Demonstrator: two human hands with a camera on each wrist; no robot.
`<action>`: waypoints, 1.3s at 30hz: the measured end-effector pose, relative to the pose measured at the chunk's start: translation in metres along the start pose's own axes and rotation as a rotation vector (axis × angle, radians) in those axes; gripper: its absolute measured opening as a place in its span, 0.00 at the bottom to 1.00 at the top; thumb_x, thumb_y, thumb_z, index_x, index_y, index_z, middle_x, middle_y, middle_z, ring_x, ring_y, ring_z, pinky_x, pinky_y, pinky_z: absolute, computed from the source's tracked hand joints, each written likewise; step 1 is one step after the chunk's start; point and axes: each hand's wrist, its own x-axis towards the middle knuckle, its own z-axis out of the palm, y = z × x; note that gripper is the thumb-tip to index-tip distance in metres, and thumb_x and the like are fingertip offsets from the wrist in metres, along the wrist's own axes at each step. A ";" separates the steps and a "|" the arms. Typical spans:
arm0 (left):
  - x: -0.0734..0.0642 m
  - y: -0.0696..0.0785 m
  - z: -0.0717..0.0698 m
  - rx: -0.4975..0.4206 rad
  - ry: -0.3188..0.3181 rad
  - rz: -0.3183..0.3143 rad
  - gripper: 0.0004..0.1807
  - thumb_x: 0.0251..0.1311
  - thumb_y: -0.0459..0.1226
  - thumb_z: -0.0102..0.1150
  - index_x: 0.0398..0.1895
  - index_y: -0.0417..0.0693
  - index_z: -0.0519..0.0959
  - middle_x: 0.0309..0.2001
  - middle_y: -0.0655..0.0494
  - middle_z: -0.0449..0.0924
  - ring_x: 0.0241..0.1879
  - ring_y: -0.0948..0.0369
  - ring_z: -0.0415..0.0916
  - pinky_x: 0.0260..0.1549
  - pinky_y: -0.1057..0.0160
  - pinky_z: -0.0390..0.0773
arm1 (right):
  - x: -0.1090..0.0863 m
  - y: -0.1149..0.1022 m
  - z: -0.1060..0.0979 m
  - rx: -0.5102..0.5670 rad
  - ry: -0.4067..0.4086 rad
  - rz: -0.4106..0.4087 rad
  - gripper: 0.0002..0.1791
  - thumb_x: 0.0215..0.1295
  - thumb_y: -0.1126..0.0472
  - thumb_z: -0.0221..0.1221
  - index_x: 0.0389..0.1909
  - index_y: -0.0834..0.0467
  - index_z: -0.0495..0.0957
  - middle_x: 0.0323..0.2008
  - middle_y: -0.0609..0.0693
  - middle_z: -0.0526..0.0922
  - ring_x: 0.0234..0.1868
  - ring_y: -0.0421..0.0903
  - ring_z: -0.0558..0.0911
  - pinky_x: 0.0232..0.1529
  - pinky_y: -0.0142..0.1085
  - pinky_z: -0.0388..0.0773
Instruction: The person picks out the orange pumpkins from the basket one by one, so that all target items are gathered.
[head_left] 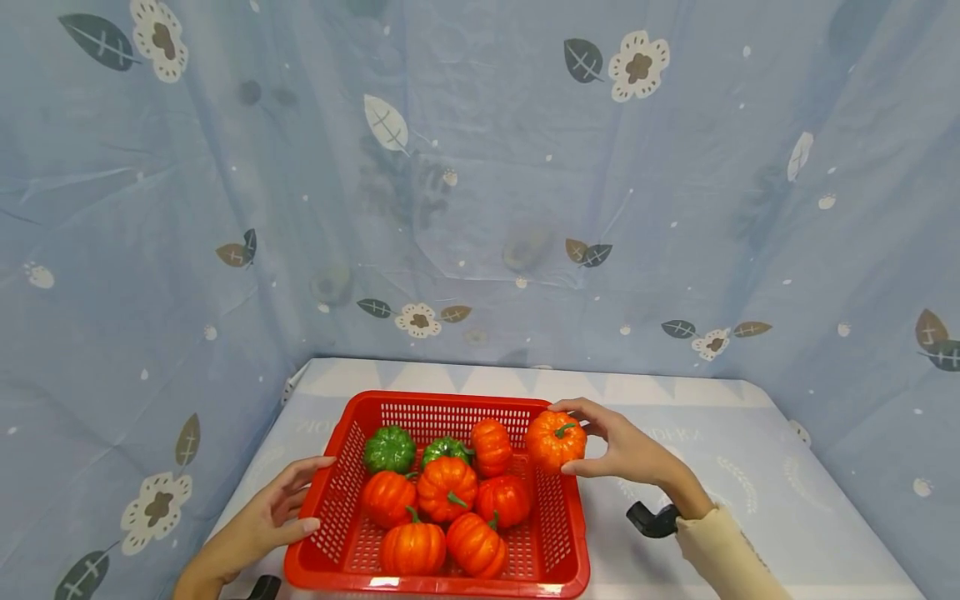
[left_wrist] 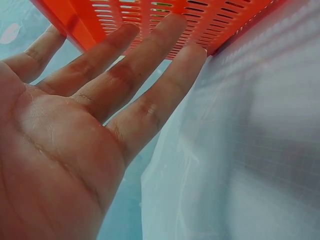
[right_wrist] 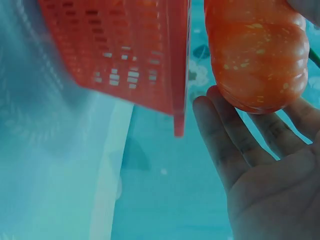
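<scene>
One orange pumpkin point(head_left: 556, 442) gripped in the fingers of the right hand point(head_left: 624, 448)

It is at the right rim of the red basket point(head_left: 465, 585). The left hand point(head_left: 258, 521) has its fingers spread wide; only its wrist view shows the outer mesh point(left_wrist: 212, 15) beside them. Inside: six orange-red pumpkins point(head_left: 447, 487), two green ones point(head_left: 389, 451).

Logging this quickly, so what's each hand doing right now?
Left hand: open, fingers against the red basket.
Right hand: holding an orange pumpkin.
</scene>
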 end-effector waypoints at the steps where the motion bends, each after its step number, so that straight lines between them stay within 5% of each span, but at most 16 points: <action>1: 0.000 0.000 0.000 0.000 -0.001 0.002 0.38 0.70 0.30 0.58 0.79 0.49 0.54 0.75 0.28 0.50 0.58 0.58 0.78 0.47 0.45 0.85 | 0.000 0.002 -0.002 0.001 0.010 0.008 0.38 0.57 0.52 0.77 0.68 0.43 0.71 0.63 0.42 0.76 0.59 0.48 0.78 0.61 0.41 0.78; 19: 0.001 -0.002 -0.003 -0.013 -0.037 0.016 0.37 0.71 0.29 0.55 0.79 0.48 0.53 0.73 0.30 0.54 0.59 0.55 0.77 0.49 0.46 0.84 | -0.012 0.062 -0.024 0.052 0.309 0.218 0.40 0.60 0.53 0.74 0.72 0.47 0.67 0.68 0.53 0.71 0.57 0.57 0.79 0.53 0.36 0.81; 39: 0.002 -0.005 -0.005 0.012 -0.034 0.028 0.37 0.71 0.29 0.55 0.79 0.47 0.52 0.74 0.26 0.50 0.60 0.58 0.78 0.49 0.48 0.85 | -0.014 0.132 -0.025 -0.020 0.393 0.426 0.45 0.60 0.45 0.73 0.74 0.55 0.64 0.70 0.63 0.70 0.62 0.60 0.76 0.62 0.53 0.77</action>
